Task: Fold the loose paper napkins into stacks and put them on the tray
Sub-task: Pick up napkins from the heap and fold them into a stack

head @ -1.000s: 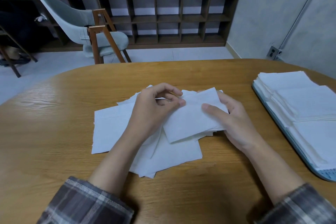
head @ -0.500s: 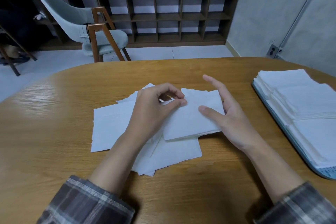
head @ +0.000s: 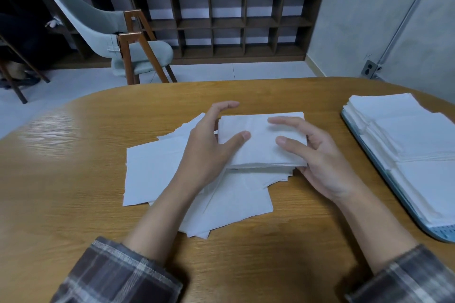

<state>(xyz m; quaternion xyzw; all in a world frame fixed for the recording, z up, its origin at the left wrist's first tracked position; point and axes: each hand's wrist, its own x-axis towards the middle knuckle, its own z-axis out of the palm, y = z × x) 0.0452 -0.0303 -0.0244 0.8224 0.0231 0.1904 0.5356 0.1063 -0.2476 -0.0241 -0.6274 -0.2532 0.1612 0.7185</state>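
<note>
Centre of the oval wooden table: the folded white paper napkin stack lies atop the loose white paper napkins, which spread toward 8 o'clock. The left hand flanks its 9 o'clock edge and the right hand its 3 o'clock edge. Thumbs rest on top; fingers are relaxed and loosely spread. At 3 o'clock, the pale blue tray carries white folded stacks.

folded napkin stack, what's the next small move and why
Probably grip the folded stack and lift it right to the tray: the left hand and right hand flank it, thumbs on top, and its edges look squared.
</note>
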